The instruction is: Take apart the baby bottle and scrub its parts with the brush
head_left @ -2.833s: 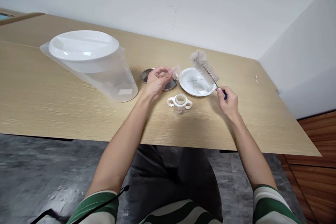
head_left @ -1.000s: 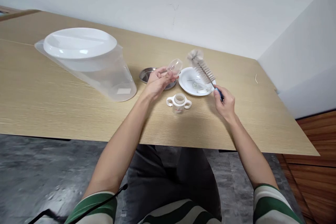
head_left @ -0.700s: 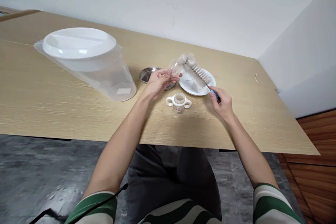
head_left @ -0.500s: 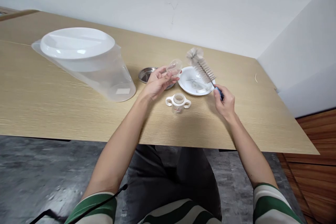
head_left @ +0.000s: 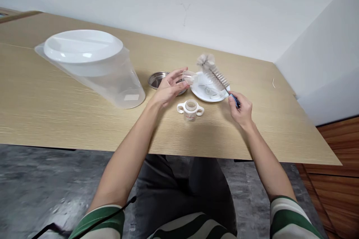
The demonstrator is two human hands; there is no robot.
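Note:
Between thumb and fingers, my left hand [head_left: 169,89] holds a small clear plastic cap [head_left: 190,77], its open end tipped toward the right. My right hand [head_left: 241,109] grips the blue handle of a bottle brush [head_left: 214,74]. The white bristles slant up and left, above a white bowl [head_left: 209,99]. Inside that bowl lie clear pieces [head_left: 214,92] too small to name surely. A baby bottle [head_left: 190,111] with two white side handles stands upright and uncapped on the table, in front of my left hand. Behind that hand, a round metal dish [head_left: 153,81] is partly hidden.
A big translucent pitcher [head_left: 112,78] with a white lid stands to the left on the wooden table [head_left: 84,127]. A thin pale strip [head_left: 273,83] lies at the right. The white wall [head_left: 232,15] runs along the table's back edge.
The cap in my left hand has turned from upright-slanted to nearly sideways, its opening now toward the brush. The brush head has dipped slightly down and left.

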